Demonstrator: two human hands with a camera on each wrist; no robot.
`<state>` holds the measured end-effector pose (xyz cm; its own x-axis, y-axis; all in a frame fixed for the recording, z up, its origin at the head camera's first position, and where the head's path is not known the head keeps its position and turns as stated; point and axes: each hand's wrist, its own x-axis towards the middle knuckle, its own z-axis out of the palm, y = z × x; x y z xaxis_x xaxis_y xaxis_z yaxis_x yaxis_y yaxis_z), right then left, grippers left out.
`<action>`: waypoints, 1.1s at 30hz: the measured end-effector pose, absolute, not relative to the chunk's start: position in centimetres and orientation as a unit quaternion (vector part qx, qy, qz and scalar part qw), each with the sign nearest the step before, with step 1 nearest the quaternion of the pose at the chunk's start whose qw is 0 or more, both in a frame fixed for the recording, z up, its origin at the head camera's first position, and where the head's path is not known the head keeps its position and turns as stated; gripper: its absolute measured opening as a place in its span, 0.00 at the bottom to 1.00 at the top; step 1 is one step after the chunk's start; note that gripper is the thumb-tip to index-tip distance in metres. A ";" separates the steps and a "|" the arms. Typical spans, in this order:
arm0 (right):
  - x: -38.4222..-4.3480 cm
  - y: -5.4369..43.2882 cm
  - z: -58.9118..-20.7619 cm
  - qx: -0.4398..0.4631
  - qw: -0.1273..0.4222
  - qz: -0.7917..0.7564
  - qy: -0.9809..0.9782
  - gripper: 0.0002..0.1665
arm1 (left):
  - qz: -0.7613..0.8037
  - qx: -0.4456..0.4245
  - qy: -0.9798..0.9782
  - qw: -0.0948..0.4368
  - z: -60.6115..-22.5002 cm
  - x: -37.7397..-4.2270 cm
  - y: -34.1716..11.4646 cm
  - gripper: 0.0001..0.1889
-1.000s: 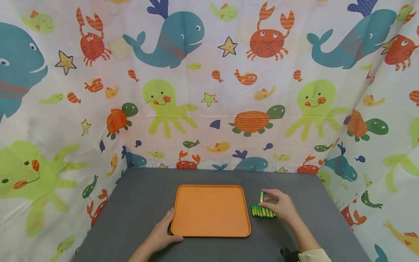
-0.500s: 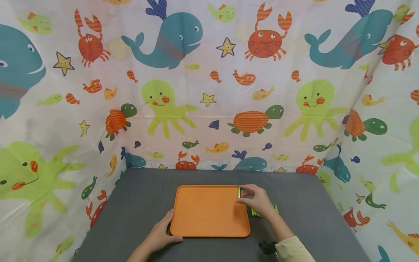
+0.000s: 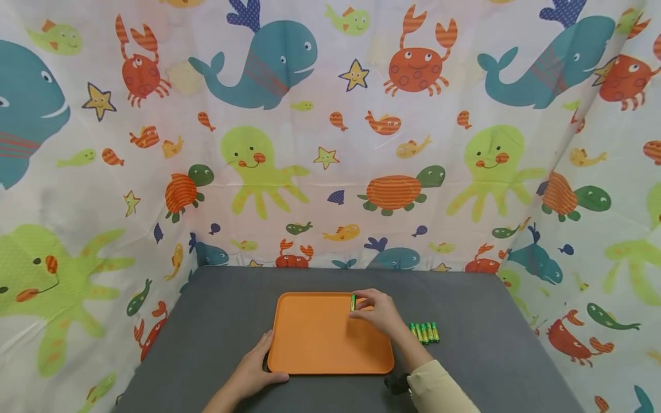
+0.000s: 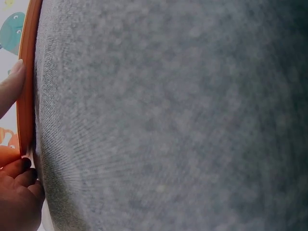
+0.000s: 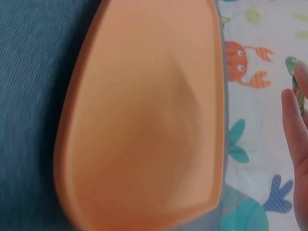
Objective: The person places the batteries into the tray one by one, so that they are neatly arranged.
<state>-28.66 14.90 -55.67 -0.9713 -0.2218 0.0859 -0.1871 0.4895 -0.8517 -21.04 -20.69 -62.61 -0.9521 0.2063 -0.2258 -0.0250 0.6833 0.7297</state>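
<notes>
Your right grip [image 3: 379,310] pinches one green-and-yellow battery [image 3: 353,303] between thumb and fingertips, the battery standing roughly upright in your fingers. You have it over the far part of the orange tray [image 3: 315,338], right of the tray's middle; whether its lower end touches the tray you cannot tell from here. Behind that wrist you wear a pale sleeve [image 3: 439,387], with a dark device [image 3: 396,383] beside the cuff.

Your left grip [image 3: 253,367] holds the tray at its near left corner, your thumb along the near edge and your fingers against the left side. Just right of the tray, beyond your right forearm, a row of batteries [image 3: 424,332] lies side by side on the grey worktop [image 3: 490,344]. Around the worktop's back and sides hangs a white cloth [image 3: 320,74] printed with whales, crabs, octopuses, turtles, fish and stars.
</notes>
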 end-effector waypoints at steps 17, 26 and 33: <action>-29.7 8.8 -57.6 -0.151 0.063 -0.486 0.859 0.32 | 0.413 0.069 0.896 0.151 -62.8 -20.8 -20.5 0.64; -30.7 4.8 -59.6 -0.153 0.078 -0.479 0.861 0.33 | 0.406 0.062 0.902 0.136 -62.8 -20.8 -21.0 0.64; -31.2 3.0 -61.5 -0.145 0.092 -0.468 0.867 0.33 | 0.405 0.059 0.903 0.132 -63.3 -20.7 -21.2 0.65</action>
